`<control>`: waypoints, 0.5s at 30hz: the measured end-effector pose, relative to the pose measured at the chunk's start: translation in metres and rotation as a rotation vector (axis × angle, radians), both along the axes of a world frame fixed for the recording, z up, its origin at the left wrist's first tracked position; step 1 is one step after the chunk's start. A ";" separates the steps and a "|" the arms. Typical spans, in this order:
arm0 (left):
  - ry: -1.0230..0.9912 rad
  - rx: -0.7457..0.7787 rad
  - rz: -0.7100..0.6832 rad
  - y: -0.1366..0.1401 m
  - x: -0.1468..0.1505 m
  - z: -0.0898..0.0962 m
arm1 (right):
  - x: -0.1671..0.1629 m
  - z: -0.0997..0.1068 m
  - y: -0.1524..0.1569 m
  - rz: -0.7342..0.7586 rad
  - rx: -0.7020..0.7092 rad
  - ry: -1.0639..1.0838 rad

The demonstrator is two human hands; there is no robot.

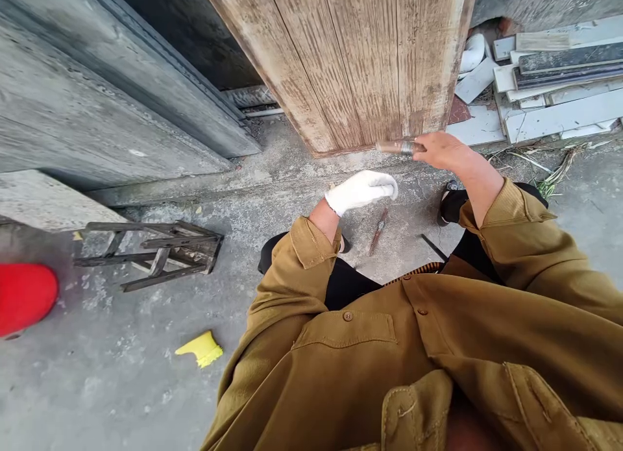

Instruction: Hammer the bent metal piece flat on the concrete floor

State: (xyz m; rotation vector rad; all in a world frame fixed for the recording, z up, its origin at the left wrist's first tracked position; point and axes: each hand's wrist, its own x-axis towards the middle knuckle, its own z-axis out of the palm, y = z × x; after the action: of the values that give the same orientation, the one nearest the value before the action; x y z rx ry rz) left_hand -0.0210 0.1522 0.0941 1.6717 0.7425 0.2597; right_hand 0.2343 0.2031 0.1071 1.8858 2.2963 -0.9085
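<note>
My bare right hand [440, 150] is closed round the handle of a paintbrush [389, 146] with pale brown bristles and a silvery ferrule. Its bristles point left, at the bottom edge of a weathered wooden panel [360, 68] with vertical grooves; whether they touch it I cannot tell. My left hand [365, 190], in a white glove, hovers below that edge with its fingers curled together and nothing visible in them. Beneath it on the concrete lies a thin reddish-brown tool [378, 230], whose kind is unclear. A dark stick [434, 247] shows near my right leg.
White and dark boards [564, 81] are piled at the upper right, beside a white pipe elbow [472, 52]. Grey wooden panels [97, 100] lean at the left. A small wooden frame [160, 250], a yellow scrap [200, 348] and a red round-edged object [24, 298] are on the left.
</note>
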 end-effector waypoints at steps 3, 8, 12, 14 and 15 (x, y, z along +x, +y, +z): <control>-0.054 -0.003 0.137 0.006 -0.010 0.001 | -0.011 0.004 -0.012 0.308 -0.295 -0.120; -0.036 0.060 0.328 0.018 -0.020 -0.008 | -0.016 0.023 -0.026 0.630 -0.659 0.106; 0.037 0.172 0.466 0.024 -0.018 -0.018 | 0.000 0.042 -0.023 0.384 -0.501 0.530; 0.029 0.143 0.448 0.022 -0.014 -0.020 | 0.008 0.044 -0.020 0.130 -0.311 0.827; 0.018 0.109 0.394 0.019 -0.011 -0.020 | 0.011 0.043 -0.018 0.009 -0.227 0.955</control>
State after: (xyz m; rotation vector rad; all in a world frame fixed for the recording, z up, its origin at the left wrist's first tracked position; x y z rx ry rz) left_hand -0.0324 0.1713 0.0745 1.6207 1.0866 0.5711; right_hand 0.2449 0.1853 0.1501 1.4987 2.3866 -2.3349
